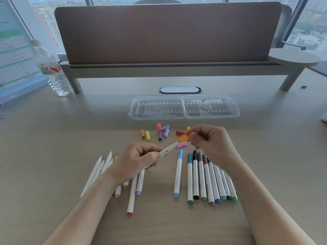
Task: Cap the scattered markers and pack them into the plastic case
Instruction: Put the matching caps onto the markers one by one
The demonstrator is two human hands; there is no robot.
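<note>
Gripping a white marker (168, 151) above the desk (53, 138), the left hand (136, 161) hides its lower barrel; its tip is hard to make out. The right hand (210, 142) pinches an orange cap (184, 138). Beyond lies the open plastic case (184, 107).

Two bare hands and forearms, no sleeves in view.

The left hand (137, 160) and right hand (210, 144) wear no gloves, rings, watch or bands. Both forearms are uncovered from the wrists back to the lower frame edge, with no cuff or fabric showing. The fingernails that show are short and unpainted. No markings or tattoos show on either arm.
</note>
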